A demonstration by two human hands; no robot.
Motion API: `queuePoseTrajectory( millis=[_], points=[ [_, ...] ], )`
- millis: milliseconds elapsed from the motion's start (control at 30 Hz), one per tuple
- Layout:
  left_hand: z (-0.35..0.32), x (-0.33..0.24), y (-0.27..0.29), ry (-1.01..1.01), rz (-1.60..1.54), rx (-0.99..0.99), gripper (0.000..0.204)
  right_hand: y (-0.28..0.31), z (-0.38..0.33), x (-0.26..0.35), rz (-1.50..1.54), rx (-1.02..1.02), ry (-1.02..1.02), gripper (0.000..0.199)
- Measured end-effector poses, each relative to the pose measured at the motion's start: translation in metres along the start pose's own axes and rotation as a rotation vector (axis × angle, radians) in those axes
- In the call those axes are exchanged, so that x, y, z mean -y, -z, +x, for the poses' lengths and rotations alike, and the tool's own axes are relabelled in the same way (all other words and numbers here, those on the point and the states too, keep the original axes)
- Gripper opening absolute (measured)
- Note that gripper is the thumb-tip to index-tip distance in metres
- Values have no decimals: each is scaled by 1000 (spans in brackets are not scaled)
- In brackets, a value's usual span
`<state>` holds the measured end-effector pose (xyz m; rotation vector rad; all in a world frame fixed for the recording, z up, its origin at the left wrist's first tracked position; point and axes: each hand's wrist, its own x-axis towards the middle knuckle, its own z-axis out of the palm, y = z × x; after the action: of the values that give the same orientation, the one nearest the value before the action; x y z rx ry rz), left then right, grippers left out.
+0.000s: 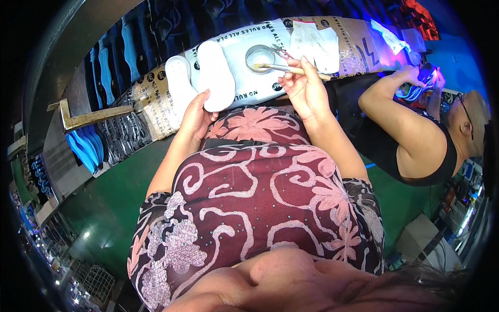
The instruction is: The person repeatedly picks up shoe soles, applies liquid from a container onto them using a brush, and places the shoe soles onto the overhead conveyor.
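My left hand [195,117] is closed on the heel end of a white shoe sole [217,73], thumb on top. Left of it lies a second white sole [178,83], partly behind the first and my hand. Between the thumb and fingers of my right hand [306,93] is a paintbrush [291,68], held level with its bristles to the left. Those bristles are over a round glass bowl [260,56] on the white-covered work surface. Just beyond the brush lies a small red-handled tool [282,51], partly hidden.
A white knit glove [314,44] lies on the taped cardboard surface [351,49]. Blue soles [86,148] are stacked at the left, by a metal bracket [96,119]. Dark and blue strips fill the far rack. At the right, another person [421,125] handles a blue-lit shoe.
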<state>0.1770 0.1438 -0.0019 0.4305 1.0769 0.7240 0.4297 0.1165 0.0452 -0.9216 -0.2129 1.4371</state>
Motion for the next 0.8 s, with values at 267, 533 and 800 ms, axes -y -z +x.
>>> queuePoseTrajectory(
  millis=[267,533,800],
  points=[
    [2,-1,3,52,-52,73,34,6,0,2,-18,136,-3,26],
    [0,-2,-1,45,-19,60,27,7,-3,1,-48,162,11,21],
    [-3,-2,-13,-117,134,-3,30,-3,-12,-1,-344,183,131,26]
  ],
)
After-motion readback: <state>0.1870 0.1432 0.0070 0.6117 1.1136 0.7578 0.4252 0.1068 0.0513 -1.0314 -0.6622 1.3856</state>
